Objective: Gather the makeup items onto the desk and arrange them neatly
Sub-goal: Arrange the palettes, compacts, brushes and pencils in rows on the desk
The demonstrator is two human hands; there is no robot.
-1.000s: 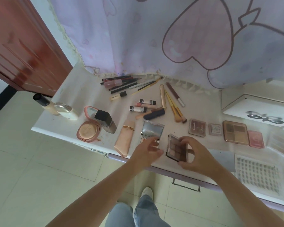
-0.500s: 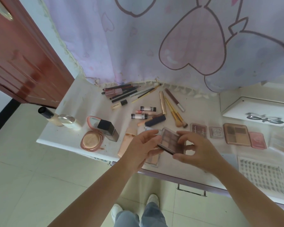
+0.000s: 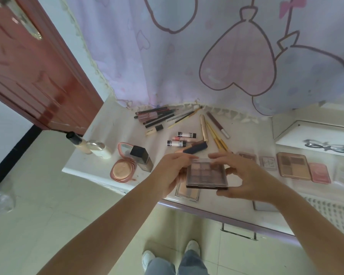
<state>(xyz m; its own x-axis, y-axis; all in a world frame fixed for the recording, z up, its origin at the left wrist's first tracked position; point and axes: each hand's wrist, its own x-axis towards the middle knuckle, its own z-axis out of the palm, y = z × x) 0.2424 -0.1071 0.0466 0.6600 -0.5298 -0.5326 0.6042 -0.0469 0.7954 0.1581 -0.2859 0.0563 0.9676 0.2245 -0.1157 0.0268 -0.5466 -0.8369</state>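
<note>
An eyeshadow palette is held above the front edge of the desk, gripped from both sides: the left hand is curled around its left edge and the right hand is clamped on its right edge, thumb at the near corner and fingers over the far edge. The palette is kept roughly level, its grid of brownish pans facing up. Directly beneath it, at the front edge, a second pale palette is partly covered by the left hand. Toward the left edge of the desk an open pink compact is laid, with a dark-capped square bottle just beside it, and two lying bottles are found at the left edge. Along the back edge, under a hanging curtain, a cluster of pencils and brushes is spread. Toward the right edge a row of small palettes is set side by side. A red door is seen at the left.
</note>
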